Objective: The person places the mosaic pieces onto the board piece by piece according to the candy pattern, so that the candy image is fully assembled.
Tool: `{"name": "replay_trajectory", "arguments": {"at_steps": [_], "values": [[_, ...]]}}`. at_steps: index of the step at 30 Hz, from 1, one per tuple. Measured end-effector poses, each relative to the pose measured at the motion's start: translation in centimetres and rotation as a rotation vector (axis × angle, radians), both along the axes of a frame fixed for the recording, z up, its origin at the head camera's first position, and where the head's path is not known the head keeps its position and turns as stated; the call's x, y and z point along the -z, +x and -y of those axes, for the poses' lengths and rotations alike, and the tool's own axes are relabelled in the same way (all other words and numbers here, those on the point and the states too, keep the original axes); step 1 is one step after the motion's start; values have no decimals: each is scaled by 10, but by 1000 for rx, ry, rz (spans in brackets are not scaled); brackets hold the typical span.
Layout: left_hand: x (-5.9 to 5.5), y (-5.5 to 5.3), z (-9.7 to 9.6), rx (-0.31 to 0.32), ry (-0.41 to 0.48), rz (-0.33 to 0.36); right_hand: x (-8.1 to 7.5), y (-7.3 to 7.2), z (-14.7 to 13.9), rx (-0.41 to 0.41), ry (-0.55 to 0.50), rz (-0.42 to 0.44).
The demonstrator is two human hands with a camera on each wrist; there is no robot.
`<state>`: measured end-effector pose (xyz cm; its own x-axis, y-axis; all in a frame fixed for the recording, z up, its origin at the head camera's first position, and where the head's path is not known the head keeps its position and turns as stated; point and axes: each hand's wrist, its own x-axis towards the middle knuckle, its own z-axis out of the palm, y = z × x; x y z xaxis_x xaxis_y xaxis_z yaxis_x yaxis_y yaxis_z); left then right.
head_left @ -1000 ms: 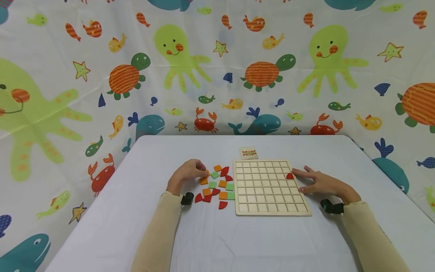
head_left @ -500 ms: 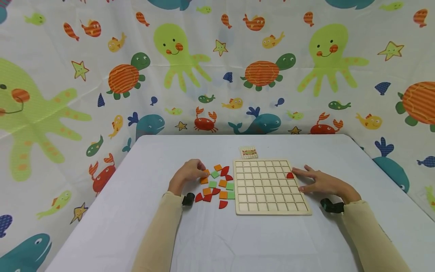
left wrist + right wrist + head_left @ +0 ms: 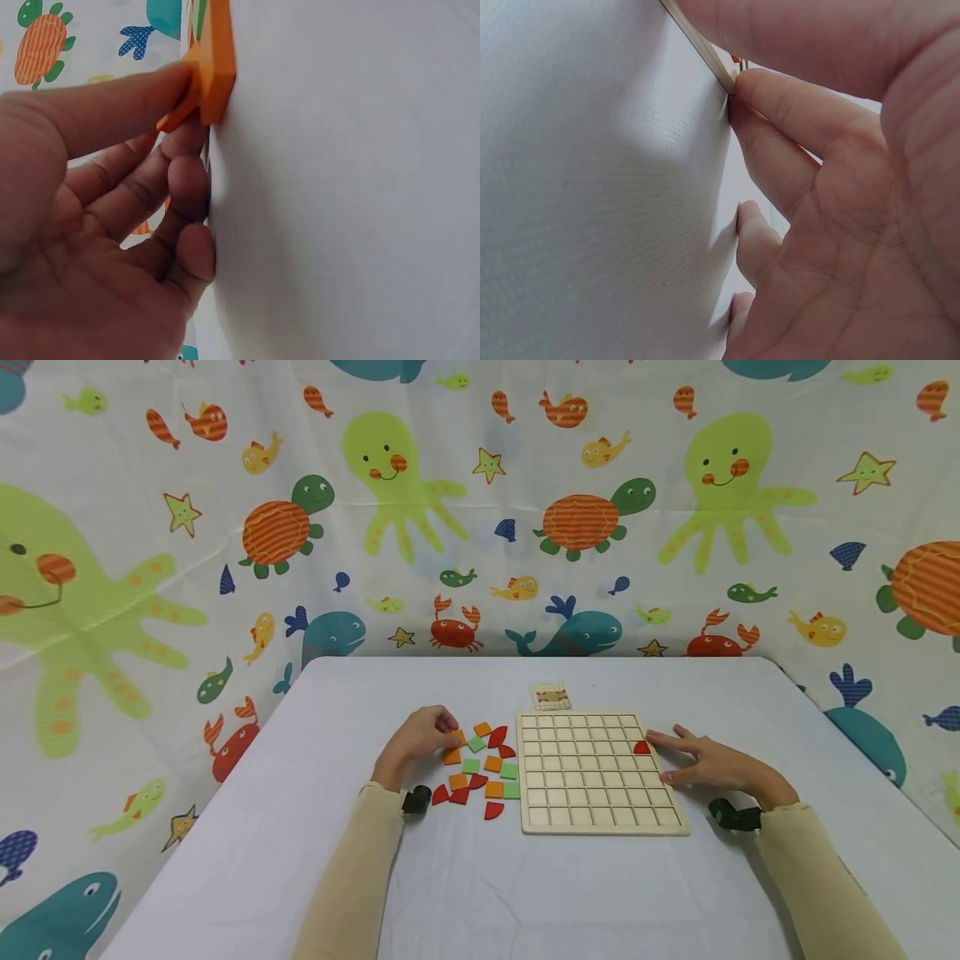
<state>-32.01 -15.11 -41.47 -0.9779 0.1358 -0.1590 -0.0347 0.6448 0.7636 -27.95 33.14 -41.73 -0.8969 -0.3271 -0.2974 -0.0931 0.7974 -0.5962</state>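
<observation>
At the left side of the loose tiles, my left hand (image 3: 417,742) pinches an orange square tile (image 3: 458,739) between thumb and fingertips. The left wrist view shows this orange tile (image 3: 180,112) tilted under the thumb, behind a thicker-looking orange tile (image 3: 218,67) lying on the table. My right hand (image 3: 716,766) rests with spread, fairly straight fingers at the right edge of the wooden grid board (image 3: 604,828). Its fingertips touch the board's edge (image 3: 705,49) in the right wrist view. One red quarter-round tile (image 3: 642,747) sits in a right-hand cell of the board.
Several loose orange, green and red tiles (image 3: 492,764) lie between my left hand and the board. A small pattern card (image 3: 551,696) lies just behind the board. White cloth (image 3: 585,893) covers the table, and a sea-animal curtain (image 3: 480,527) hangs behind it.
Both hands hold nearly the same places. The whole head view has shifted very slightly.
</observation>
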Motion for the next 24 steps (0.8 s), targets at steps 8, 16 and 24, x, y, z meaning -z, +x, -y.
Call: {"name": "replay_trajectory", "arguments": {"at_steps": [8,16,24], "values": [[-2,-3,-2,-128,253,28,-1,0,0,1,-1,-2],[-4,-2,-7,-153,426,-14,-2,1,1,4,25,0],[-3,-2,-10,-139,519,-19,-3,1,2,16,27,15]]}}
